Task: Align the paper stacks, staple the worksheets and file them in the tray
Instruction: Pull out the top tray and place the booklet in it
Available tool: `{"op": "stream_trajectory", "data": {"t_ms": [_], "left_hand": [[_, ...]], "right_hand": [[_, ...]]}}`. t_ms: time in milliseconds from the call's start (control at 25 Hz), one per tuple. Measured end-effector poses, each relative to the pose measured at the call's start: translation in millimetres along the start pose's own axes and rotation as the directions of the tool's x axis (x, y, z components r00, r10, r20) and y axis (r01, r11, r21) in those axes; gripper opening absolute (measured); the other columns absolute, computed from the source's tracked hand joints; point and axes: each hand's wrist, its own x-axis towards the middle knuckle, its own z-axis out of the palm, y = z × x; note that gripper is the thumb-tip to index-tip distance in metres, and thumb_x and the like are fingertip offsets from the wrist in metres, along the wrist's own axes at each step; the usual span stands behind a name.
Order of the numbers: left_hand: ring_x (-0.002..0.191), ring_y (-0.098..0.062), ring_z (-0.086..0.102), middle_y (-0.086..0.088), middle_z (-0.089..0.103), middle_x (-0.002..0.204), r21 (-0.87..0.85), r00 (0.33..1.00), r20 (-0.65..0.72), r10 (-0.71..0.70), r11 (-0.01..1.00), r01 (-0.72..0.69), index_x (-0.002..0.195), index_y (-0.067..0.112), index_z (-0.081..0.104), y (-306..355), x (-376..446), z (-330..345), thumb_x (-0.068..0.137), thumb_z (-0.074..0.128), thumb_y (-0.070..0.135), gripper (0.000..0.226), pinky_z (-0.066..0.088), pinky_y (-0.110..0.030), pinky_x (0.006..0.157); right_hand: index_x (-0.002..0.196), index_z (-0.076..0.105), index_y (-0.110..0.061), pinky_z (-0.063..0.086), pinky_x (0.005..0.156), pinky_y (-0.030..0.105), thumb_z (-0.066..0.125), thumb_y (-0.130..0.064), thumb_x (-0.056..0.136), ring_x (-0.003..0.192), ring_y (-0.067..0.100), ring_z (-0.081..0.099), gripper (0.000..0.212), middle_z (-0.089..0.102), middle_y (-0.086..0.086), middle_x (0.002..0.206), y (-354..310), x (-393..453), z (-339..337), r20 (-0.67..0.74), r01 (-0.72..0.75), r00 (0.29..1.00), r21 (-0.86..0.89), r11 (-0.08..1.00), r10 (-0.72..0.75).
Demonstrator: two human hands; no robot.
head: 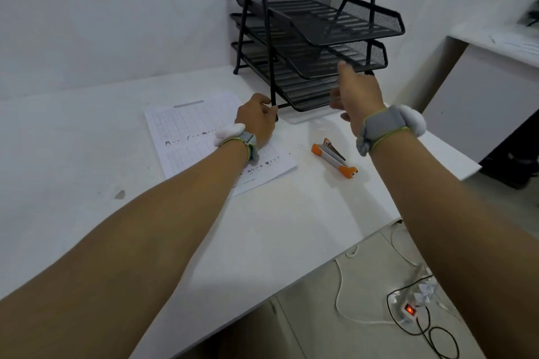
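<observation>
Black mesh tray (354, 27), three tiers, at the desk's (87, 137) far corner. Left hand (256, 119) closed around the front leg of its frame. Right hand (360, 96) spread wide, empty, fingers toward the lower tiers. Worksheets (189, 125) flat on the desk beneath the left wrist; orange stapler (334, 158) just beside them, untouched. Probably still positioning the tray; stapling seemingly not yet done. Next: release the frame, square the sheets, reach for the stapler.

The worksheet (204, 137) under the left hand (256, 122) bears Japanese katakana labels, including "ココア" near the wrist.
</observation>
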Motion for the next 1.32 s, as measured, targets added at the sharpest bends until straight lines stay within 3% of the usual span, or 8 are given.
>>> {"op": "stream_trajectory", "data": {"t_ms": [80,240,440,720,920,1080,1320], "left_hand": [[0.060,0.013,0.053,0.028,0.057,0.051,0.021,0.999,0.024,0.039,0.999,-0.039,0.097,0.027,0.062,-1,-1,-4,0.085,0.056,0.035,0.017,0.035,-0.003,0.051],[0.071,-0.003,0.064,0.016,0.069,0.069,0.035,0.991,0.114,0.065,0.997,-0.069,0.100,0.026,0.060,2,-3,-9,0.086,0.056,0.033,0.016,0.044,-0.017,0.057],[0.074,-0.005,0.062,0.015,0.068,0.074,0.079,0.984,0.145,0.104,0.990,-0.116,0.099,0.026,0.056,1,-4,-12,0.087,0.056,0.033,0.014,0.037,-0.015,0.056],[0.082,-0.015,0.061,0.005,0.068,0.087,0.080,0.981,0.162,0.106,0.990,-0.120,0.106,0.018,0.057,0,-5,-10,0.092,0.057,0.028,0.017,0.050,-0.030,0.072],[0.083,-0.016,0.061,0.004,0.068,0.089,0.094,0.981,0.165,0.105,0.988,-0.122,0.108,0.017,0.057,3,-6,-12,0.093,0.056,0.027,0.018,0.044,-0.026,0.070],[0.084,-0.018,0.062,0.004,0.069,0.089,0.083,0.979,0.175,0.102,0.990,-0.118,0.107,0.017,0.057,5,-7,-12,0.093,0.056,0.027,0.018,0.050,-0.032,0.074],[0.084,-0.018,0.063,0.004,0.069,0.089,0.081,0.980,0.170,0.100,0.990,-0.115,0.107,0.018,0.057,6,-7,-13,0.092,0.056,0.027,0.018,0.052,-0.034,0.075]], "right_hand": [[0.082,0.061,-0.018,0.041,0.061,0.029,0.044,-0.050,0.096,0.053,0.013,0.060,0.039,0.065,-0.003,0.076,-5,3,2,0.036,-0.084,0.996,0.110,0.990,0.081],[0.100,0.061,-0.018,0.035,0.059,0.026,0.044,-0.044,0.098,0.053,0.011,0.050,0.031,0.057,-0.007,0.070,-8,5,4,0.105,-0.125,0.989,0.230,0.965,0.103],[0.092,0.059,-0.018,0.030,0.052,0.022,0.044,-0.043,0.099,0.048,0.010,0.047,0.030,0.056,-0.007,0.068,-15,10,11,0.096,-0.121,0.991,0.316,0.941,0.095],[0.088,0.063,-0.018,0.032,0.050,0.020,0.034,-0.055,0.098,0.047,0.011,0.048,0.049,0.059,-0.005,0.067,-27,25,21,0.085,-0.110,0.993,0.389,0.915,0.083],[0.079,0.059,-0.019,0.032,0.055,0.023,0.042,-0.042,0.097,0.046,0.011,0.046,0.034,0.057,-0.006,0.063,-34,33,29,0.070,-0.108,0.994,0.387,0.916,0.088],[0.084,0.055,-0.017,0.029,0.048,0.018,0.045,-0.030,0.096,0.038,0.009,0.045,0.021,0.057,-0.006,0.061,-37,35,28,0.014,-0.059,0.998,0.416,0.907,0.058],[0.083,0.054,-0.018,0.028,0.049,0.020,0.045,-0.028,0.096,0.041,0.009,0.046,0.019,0.054,-0.006,0.061,-36,30,24,0.000,-0.053,0.998,0.442,0.895,0.059]]}}
